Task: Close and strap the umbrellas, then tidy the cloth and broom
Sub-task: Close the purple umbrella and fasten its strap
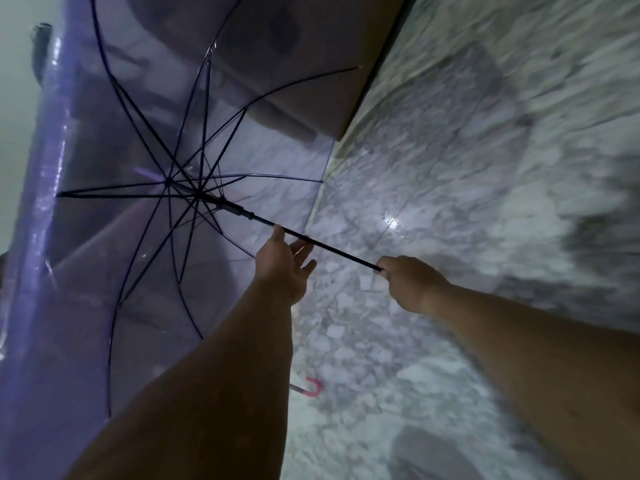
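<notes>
Open umbrella [145, 161]: canopy of thin, clear purple-tinted plastic film, glossy, with bright glints along the folded edge left of the hub. Ribs and shaft [329, 247] thin, black, smooth, seemingly metal. Floor [450, 174], right of the umbrella: polished grey-white veined marble, mirror-glossy, one sharp light reflection. Below the canopy, a red hooked handle [311, 388], smooth plastic by its look.
</notes>
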